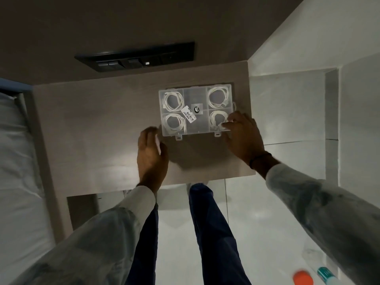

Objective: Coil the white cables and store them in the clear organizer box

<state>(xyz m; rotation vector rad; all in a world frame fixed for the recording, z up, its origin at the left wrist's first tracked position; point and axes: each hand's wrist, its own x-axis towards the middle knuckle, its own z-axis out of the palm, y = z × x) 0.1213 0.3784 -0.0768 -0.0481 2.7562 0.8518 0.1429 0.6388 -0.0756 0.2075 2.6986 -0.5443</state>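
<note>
Sleeves [86,233] nearest; right hand [243,136] fingers press organizer box [196,110] lid, left hand [151,153] loosely spread.

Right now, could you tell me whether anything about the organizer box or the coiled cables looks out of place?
Nothing stands out. The clear organizer box sits flat on the table with its lid down, one coiled white cable in each corner compartment. A price sticker lies askew on the lid. The right hand rests on its near right corner.
</note>
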